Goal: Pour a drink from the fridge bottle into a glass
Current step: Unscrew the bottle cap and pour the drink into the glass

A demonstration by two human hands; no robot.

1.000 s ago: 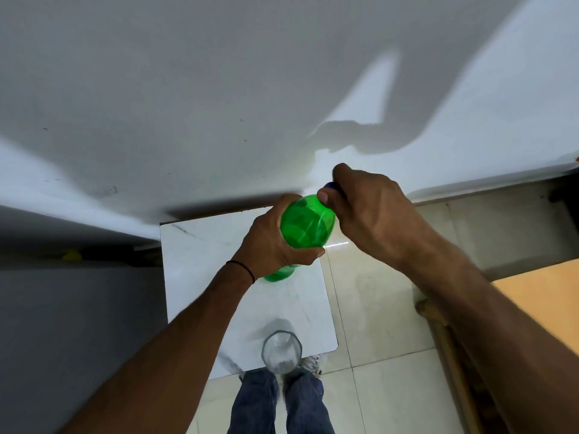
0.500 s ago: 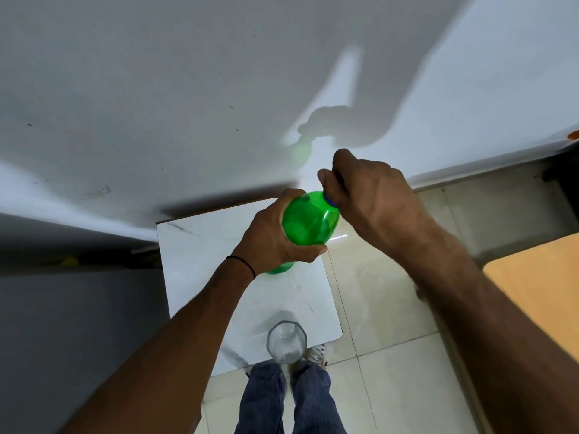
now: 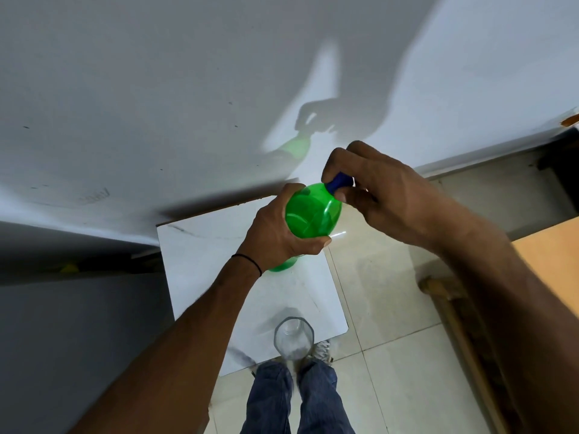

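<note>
Uncapping is our step: left hand (image 3: 275, 236) clamped round bottle (image 3: 311, 216) standing on table (image 3: 200, 245) beyond glass (image 3: 294, 338), right hand (image 3: 385, 195) fingers pinched on cap (image 3: 340, 182); next we'd prob. lift cap off, tilt over glass w/ care.

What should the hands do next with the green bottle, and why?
Probably finish twisting the cap off. The right hand pinches the blue cap, which sits on the bottle, while the left hand grips the bottle above the table. The glass looks empty, and nothing can pour until the cap is off.
</note>
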